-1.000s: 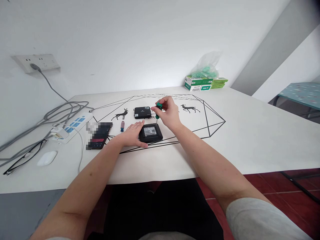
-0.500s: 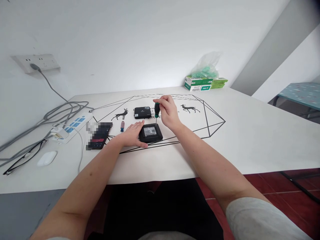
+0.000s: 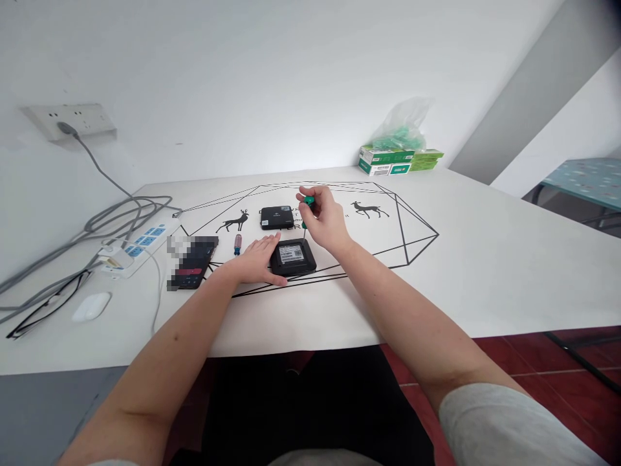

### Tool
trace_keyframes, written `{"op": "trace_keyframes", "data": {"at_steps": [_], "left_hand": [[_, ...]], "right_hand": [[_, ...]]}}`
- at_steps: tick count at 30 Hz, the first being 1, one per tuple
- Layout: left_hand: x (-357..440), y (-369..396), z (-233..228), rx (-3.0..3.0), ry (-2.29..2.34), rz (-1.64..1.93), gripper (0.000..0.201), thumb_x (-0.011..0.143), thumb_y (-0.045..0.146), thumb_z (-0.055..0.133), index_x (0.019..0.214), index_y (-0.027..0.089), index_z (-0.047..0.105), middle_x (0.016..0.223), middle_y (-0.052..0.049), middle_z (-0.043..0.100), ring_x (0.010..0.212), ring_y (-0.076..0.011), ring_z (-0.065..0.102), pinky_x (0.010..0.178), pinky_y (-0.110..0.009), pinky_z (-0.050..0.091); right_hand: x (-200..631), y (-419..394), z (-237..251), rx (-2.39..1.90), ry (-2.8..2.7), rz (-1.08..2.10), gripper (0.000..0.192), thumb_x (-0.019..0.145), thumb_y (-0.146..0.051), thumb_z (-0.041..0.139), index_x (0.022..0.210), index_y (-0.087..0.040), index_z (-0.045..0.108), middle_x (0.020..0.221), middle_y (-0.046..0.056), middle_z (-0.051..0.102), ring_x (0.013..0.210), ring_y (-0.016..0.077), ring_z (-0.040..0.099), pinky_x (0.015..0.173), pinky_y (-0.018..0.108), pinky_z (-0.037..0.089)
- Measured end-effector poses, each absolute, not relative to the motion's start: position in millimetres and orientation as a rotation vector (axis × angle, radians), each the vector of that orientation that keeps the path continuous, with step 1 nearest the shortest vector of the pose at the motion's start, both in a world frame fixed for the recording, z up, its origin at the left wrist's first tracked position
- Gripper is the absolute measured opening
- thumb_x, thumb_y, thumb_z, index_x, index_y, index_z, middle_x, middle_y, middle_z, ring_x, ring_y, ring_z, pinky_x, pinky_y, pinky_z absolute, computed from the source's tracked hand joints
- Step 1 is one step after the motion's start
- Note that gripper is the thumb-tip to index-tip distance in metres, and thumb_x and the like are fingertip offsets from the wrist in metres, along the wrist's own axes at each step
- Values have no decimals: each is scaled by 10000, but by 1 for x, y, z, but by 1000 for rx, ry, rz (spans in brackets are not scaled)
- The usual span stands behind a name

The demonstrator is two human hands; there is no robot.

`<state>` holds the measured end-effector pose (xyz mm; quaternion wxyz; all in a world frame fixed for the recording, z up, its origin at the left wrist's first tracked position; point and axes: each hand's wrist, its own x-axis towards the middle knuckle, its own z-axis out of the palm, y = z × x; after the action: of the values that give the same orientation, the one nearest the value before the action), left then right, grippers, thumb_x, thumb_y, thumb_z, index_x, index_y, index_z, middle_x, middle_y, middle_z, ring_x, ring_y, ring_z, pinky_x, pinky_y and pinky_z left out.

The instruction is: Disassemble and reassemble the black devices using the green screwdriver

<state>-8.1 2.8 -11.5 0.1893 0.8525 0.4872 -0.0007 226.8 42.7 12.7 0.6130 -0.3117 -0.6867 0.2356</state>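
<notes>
A black square device [image 3: 293,254] with a white label lies flat on the table. My left hand [image 3: 258,260] rests beside it, fingers stretched out and thumb along its near left corner, bracing its left edge. In my right hand [image 3: 326,219] is a green-handled screwdriver [image 3: 309,201], held near upright by the fingers at the handle. Its thin shaft points down to the device's far right corner; whether the tip sits in a screw is too small to tell. Behind the device lies a flat black box-shaped piece [image 3: 276,217] with small stickers.
A second screwdriver [image 3: 237,244] and a phone [image 3: 196,262] lie left of my left hand. Further left are a power strip [image 3: 145,244], grey cables, glasses [image 3: 48,304] and a white earphone case [image 3: 92,307]. Green-and-white boxes [image 3: 387,160] stand by the wall under a plastic bag [image 3: 402,129].
My right fingers have shifted around the screwdriver handle, which now shows its green end tilted a little differently. My left hand and the device have stayed in place.
</notes>
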Motion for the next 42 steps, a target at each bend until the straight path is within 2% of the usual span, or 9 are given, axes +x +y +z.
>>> {"op": "trace_keyframes", "data": {"at_steps": [4, 11, 15, 19, 23, 27, 34, 38, 42], "left_hand": [[-8, 3, -12, 2389, 1380, -13, 1533, 730, 935, 724, 1814, 189, -62, 1887, -211, 40, 1743, -464, 60, 1388, -588, 146], [-6, 1, -8, 2380, 1404, -41, 1532, 738, 932, 722, 1813, 159, -49, 1887, -218, 29, 1748, -439, 67, 1396, -539, 142], [-7, 2, -10, 2391, 1397, -32, 1533, 736, 933, 723, 1814, 175, -60, 1889, -210, 41, 1748, -443, 62, 1395, -554, 142], [-8, 3, -11, 2390, 1387, -16, 1521, 740, 926, 730, 1816, 212, -75, 1892, -195, 42, 1744, -458, 73, 1391, -583, 153], [-8, 3, -11, 2390, 1385, -24, 1526, 740, 917, 732, 1815, 183, -66, 1889, -203, 43, 1747, -449, 66, 1395, -578, 146], [-8, 3, -11, 2392, 1391, -27, 1521, 742, 912, 734, 1814, 187, -66, 1889, -206, 44, 1747, -445, 66, 1393, -583, 150], [-6, 1, -7, 2382, 1401, -54, 1506, 753, 895, 736, 1815, 180, -57, 1889, -207, 29, 1748, -442, 66, 1395, -576, 147], [-6, 0, -6, 2375, 1409, -62, 1505, 759, 892, 733, 1814, 158, -49, 1888, -216, 24, 1750, -434, 57, 1398, -568, 142], [-7, 2, -10, 2390, 1395, -42, 1507, 756, 894, 742, 1815, 177, -55, 1890, -207, 38, 1745, -452, 70, 1396, -570, 147]], "right_hand": [[231, 46, 13, -699, -1647, 298, 198, 1042, -386, 581, 1185, -299, 686, 1388, 124, 709, 1349, 320, 658, 1127, 593, 579], [232, 44, 19, -683, -1632, 106, 261, 1037, -222, 467, 1059, -277, 721, 1067, 92, 650, 1057, 266, 675, 984, 511, 601], [229, 41, 20, -774, -1587, 255, 145, 1007, -422, 644, 1038, -281, 641, 1038, 64, 740, 956, 254, 703, 922, 486, 625], [226, 43, 16, -849, -1529, 460, 420, 850, -493, 855, 1076, -313, 550, 1047, 18, 805, 911, 244, 759, 932, 504, 645], [226, 45, 12, -802, -1559, 505, 296, 950, -395, 719, 1176, -317, 544, 1224, 67, 808, 1100, 272, 792, 1008, 527, 632], [230, 47, 12, -764, -1627, 277, 244, 990, -262, 571, 1218, -294, 654, 1360, 117, 725, 1318, 311, 686, 1094, 564, 593], [232, 48, 16, -727, -1611, 68, 300, 967, -143, 481, 1087, -269, 725, 1062, 87, 604, 1009, 256, 656, 950, 501, 604], [229, 43, 20, -807, -1574, 169, 99, 958, -300, 627, 1050, -263, 624, 1064, 72, 670, 922, 239, 664, 820, 446, 607], [226, 42, 20, -901, -1560, 384, 381, 837, -380, 805, 1067, -291, 515, 1022, 18, 750, 880, 230, 719, 903, 480, 632]]}}
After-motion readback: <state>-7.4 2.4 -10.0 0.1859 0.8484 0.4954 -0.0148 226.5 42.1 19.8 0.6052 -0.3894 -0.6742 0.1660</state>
